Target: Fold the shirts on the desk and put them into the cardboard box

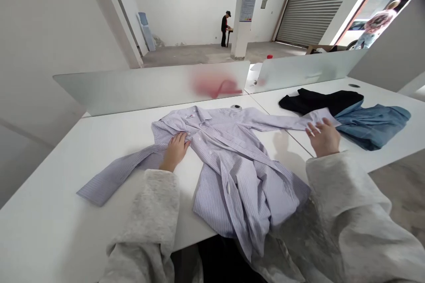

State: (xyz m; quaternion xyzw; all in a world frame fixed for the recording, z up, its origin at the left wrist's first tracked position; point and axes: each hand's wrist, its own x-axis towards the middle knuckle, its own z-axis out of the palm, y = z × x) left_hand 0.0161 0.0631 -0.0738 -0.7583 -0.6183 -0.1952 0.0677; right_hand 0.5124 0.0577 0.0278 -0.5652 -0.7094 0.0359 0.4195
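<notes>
A pale lilac pinstriped button-up shirt (229, 172) lies spread face up on a white table (49, 190), its body rumpled and its front folded over near me. My left hand (175, 150) rests on the shirt where the collar meets the shoulder, its fingers slightly apart. One sleeve stretches out to the right, and my right hand (323, 137) is at its cuff (318, 118), with the fingertips against the cuff's edge. Whether that hand grips the cloth is hard to see. Both my forearms are covered by loose grey fleece sleeves.
A black garment (318, 101) and a crumpled denim-blue garment (373, 126) lie on the adjoining white table. Frosted glass dividers (149, 88) stand along the far edge. Beyond them, a person (226, 28) stands at a small stand in a concrete-floored room.
</notes>
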